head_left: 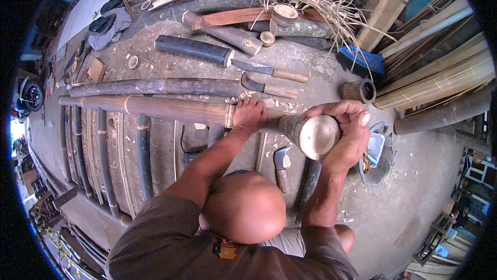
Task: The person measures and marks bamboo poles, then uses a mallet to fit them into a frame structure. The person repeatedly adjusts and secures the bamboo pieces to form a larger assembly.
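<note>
Right hand (352, 131) gripping bamboo segment (316, 139), fingers curled round it. Left hand (250, 116) on bamboo pole (176, 110) near its right end; from here, can't tell if fingers grip.

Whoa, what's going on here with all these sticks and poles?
A person is handling bamboo. Their left hand lies over a long brown bamboo pole, near one end. Their right hand holds a round bamboo piece with a pale, flat face. Just beyond the pole, a knife with a curved metal blade and wooden handle lies on the ground, and no hand is on it.
</note>
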The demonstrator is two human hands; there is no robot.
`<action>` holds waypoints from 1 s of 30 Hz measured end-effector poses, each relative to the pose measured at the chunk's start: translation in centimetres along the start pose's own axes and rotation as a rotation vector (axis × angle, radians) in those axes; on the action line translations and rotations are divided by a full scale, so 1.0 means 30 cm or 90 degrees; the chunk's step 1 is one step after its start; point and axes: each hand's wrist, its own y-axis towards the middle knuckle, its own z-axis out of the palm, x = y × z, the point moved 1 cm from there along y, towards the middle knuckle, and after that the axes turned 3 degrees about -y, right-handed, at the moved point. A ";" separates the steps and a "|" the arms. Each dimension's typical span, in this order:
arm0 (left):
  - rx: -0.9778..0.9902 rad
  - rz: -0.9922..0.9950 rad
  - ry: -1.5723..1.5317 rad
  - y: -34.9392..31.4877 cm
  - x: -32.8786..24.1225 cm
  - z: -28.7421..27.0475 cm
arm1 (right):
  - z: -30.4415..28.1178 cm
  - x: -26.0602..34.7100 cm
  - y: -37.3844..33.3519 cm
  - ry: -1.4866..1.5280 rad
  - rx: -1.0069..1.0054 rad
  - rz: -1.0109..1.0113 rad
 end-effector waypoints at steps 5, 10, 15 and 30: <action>-0.073 0.023 -0.020 -0.001 0.037 -0.019 | -0.166 -0.027 0.031 0.282 -0.092 0.034; 0.000 0.014 -0.015 -0.015 0.012 0.004 | 0.019 0.020 0.023 -0.078 0.042 -0.087; -0.047 0.027 -0.004 -0.017 0.022 -0.017 | -0.300 0.128 0.053 0.271 -0.010 -0.141; -0.125 0.066 -0.026 -0.004 -0.023 -0.008 | -0.472 -0.688 0.186 0.252 -0.686 0.075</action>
